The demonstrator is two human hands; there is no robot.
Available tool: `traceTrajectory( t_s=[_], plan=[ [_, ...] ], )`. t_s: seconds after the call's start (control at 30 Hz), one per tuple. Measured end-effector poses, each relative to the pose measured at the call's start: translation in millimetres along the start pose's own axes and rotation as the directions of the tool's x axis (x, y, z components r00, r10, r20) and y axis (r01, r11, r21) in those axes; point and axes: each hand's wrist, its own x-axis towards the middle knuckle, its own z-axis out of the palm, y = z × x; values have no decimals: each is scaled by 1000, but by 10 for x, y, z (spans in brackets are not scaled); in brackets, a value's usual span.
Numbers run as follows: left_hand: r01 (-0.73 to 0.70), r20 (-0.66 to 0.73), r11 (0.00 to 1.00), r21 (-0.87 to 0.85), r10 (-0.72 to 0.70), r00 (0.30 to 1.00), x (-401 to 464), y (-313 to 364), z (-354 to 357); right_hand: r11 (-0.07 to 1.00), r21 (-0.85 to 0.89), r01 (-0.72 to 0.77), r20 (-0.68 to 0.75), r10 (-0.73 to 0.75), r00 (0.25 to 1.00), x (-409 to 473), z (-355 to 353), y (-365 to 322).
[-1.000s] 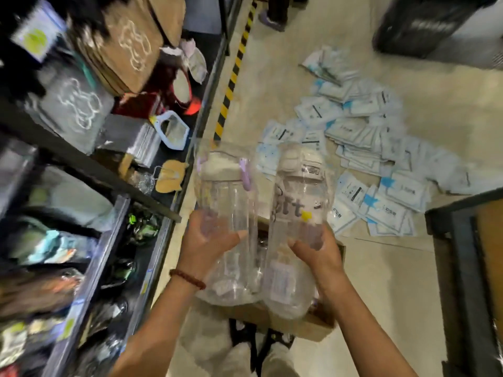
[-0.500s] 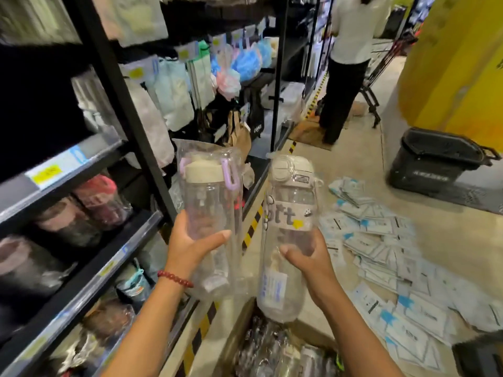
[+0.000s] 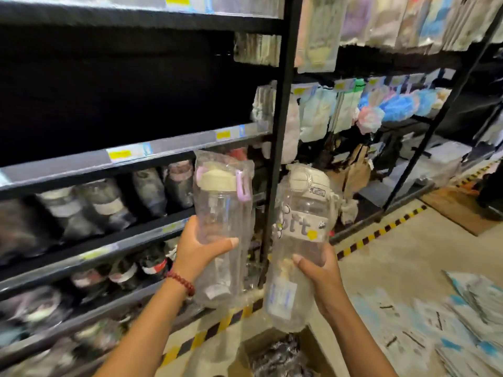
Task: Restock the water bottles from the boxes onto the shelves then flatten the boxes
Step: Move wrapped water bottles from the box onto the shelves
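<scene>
Both hands, left [image 3: 198,247] and right [image 3: 319,270], still gripping wrapped bottles, now face higher shelves [image 3: 163,153].

place: shop | cues: price-tagged shelves [image 3: 163,151]; hanging packaged goods [image 3: 315,115]; striped floor tape [image 3: 381,229]

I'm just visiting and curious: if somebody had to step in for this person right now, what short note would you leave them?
Left hand grips a wrapped clear bottle with a purple loop. Right hand grips a clear bottle with a white lid. Both are held up facing the shelves, not yet placed. Some bottles already stand on the shelves. The open box on the floor below holds more wrapped items. Left: shelve these two, empty the box, flatten it.
</scene>
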Motion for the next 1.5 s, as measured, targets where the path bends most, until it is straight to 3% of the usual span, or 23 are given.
traceTrajectory(
  t_s=[0.17,0.33,0.63,0.87,1.07,1.23,1.5],
  plan=[
    [38,-283,999,23,-29,959,-631,11,-592,994,63,-92,267,72,961,-76,567,132],
    [91,-520,995,26,-64,852,-1131,12,-1204,990,43,-133,464,98,881,-204,1220,200],
    [120,-752,993,16,-67,656,-1755,-95,-2012,984,-78,-160,711,168,683,-503,2264,432],
    [146,-807,988,-44,-121,578,-1913,-224,-2723,981,-132,-142,760,192,621,-680,3103,642],
    [194,-773,978,-76,-180,608,-1766,-499,-3636,972,-186,-144,733,235,639,-777,3923,916],
    [253,-689,959,-126,-268,673,-1444,-768,-4447,964,-215,-158,640,262,722,-807,4628,1177],
    [260,-618,951,-168,-307,724,-728,-1192,-5094,946,-324,-6,566,199,800,-440,5343,1493]
  ],
)
